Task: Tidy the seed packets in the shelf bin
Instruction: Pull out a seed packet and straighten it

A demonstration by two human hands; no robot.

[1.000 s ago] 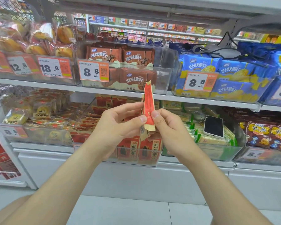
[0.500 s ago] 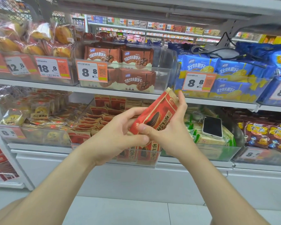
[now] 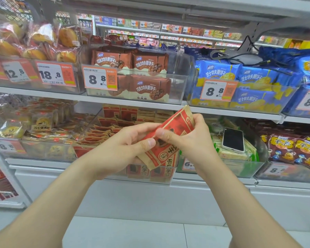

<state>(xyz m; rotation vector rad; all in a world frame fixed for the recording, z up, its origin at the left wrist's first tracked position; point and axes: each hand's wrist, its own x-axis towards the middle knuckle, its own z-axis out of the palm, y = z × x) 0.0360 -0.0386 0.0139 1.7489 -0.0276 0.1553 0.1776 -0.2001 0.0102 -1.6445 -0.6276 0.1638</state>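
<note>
- Shop shelves (image 3: 43,90) stacked with snacks face you, with pale floor tiles (image 3: 132,233) below your forearms.
- Your left hand (image 3: 125,145) pinches the lower left edge of a seed packet (image 3: 172,126), thumb on the front and fingers curled behind.
- Your right hand (image 3: 191,140) grips the same packet, thumb pressed on its face and fingers wrapped round the upper right edge.
- You hold that packet tilted, top corner up to the right, just in front of the lower shelf. It is red and kraft brown, and the character 子 reads on its lower half.
- Right behind your hands sits the clear bin (image 3: 89,126), with more red and brown packets (image 3: 104,133) lying jumbled inside. One at the front shows 香.
- Left of it, small pastry packs (image 3: 41,126) read 流心蛋黄酥.
- To the right, a white phone (image 3: 233,139) lies screen up on green packs.
- On the shelf above, brown wafer packs (image 3: 149,63) read 巧克力华夫脆饼干, with a price tag (image 3: 100,78) marked 8.8.
- Beside them, blue wafer packs (image 3: 220,72) read 芝士华夫脆饼干, also tagged 8.8.
- Far left, bagged bread (image 3: 43,40) sits above tags reading 12.8 and 18.8.
- Further back, another aisle (image 3: 168,33) shows small price labels too blurred to read.
</note>
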